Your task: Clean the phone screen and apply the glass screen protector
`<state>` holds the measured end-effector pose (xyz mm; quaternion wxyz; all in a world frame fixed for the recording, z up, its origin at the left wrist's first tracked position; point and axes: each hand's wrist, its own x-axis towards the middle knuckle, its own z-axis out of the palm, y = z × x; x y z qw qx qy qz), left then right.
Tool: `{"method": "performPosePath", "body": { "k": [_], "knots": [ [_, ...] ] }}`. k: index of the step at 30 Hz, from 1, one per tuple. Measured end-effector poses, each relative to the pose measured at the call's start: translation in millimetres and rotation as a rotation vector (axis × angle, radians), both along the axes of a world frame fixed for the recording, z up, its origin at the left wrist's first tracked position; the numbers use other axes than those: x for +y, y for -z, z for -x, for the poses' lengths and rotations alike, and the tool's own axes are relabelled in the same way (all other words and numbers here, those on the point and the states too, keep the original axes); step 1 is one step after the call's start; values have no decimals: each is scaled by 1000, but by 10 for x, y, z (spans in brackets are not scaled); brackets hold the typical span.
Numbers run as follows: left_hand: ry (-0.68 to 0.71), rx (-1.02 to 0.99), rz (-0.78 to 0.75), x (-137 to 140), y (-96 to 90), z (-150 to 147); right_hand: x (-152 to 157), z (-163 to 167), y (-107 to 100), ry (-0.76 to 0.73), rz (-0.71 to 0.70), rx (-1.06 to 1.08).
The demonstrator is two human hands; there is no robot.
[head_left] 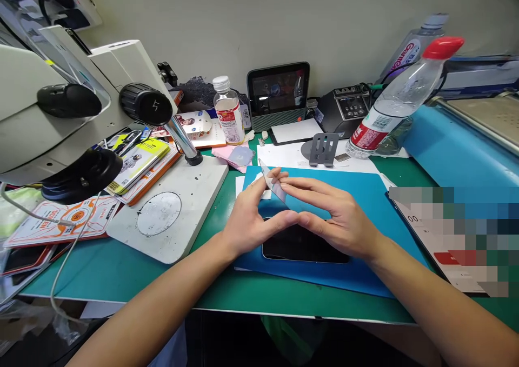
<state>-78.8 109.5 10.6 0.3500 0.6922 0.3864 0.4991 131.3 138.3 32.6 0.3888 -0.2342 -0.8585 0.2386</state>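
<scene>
A thin, see-through sheet (272, 182), like a phone screen protector, is held tilted on edge above a blue mat (365, 221). My left hand (249, 213) has its fingers behind the sheet and its thumb stretched toward the other thumb. From the other side, the fingertips of my right hand (343, 213) meet the sheet's edge. Both thumb tips come together over a dark-screened phone (304, 246) that lies flat on the mat. My wrists and thumbs hide part of the phone's upper edge.
A microscope (133, 102) with a pale base (203, 194) stands left, beside stacked packets (138, 164). Behind are a small bottle (228, 113), a screen device (278, 88) and a grey phone stand (323, 149). A red-capped bottle (395, 105) and a partly blurred tablet-like panel (430, 232) are right.
</scene>
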Motion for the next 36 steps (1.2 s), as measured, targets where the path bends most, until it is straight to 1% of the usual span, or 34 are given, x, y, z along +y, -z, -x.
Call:
{"method": "performPosePath", "body": {
  "k": [4, 7, 8, 11, 13, 15, 20, 24, 27, 30, 33, 35, 36],
  "knots": [
    [0, 21, -9, 1, 16, 14, 1, -19, -10, 10, -10, 5],
    [-33, 66, -52, -15, 7, 27, 2, -71, -27, 86, 24, 49],
    [-65, 98, -94, -19, -4, 32, 3, -91, -32, 123, 45, 71],
    [-184, 211, -293, -13, -43, 53, 9, -135, -40, 199, 85, 136],
    [-206, 271, -394, 7, -59, 68, 13, -146, -42, 208, 60, 156],
    [-185, 328, -434, 34, -59, 81, 13, -149, -47, 208, -15, 141],
    [-176, 509, -407, 85, -11, 100, 24, -155, -71, 187, -237, 2],
    [-171, 550, -422, 95, 12, 107, 58, -155, -72, 181, -320, -125],
    [-168, 554, -425, 92, 11, 106, 69, -153, -74, 191, -329, -139],
    [-157, 565, -412, 86, 8, 99, 61, -163, -93, 189, -310, -108],
    [-145, 580, -380, 84, 8, 99, 59, -187, -111, 192, -254, -69],
    [-126, 583, -326, 88, 9, 108, 79, -203, -108, 199, -197, -110],
    [-110, 582, -295, 93, 11, 116, 96, -209, -103, 198, -164, -164]
  ]
}}
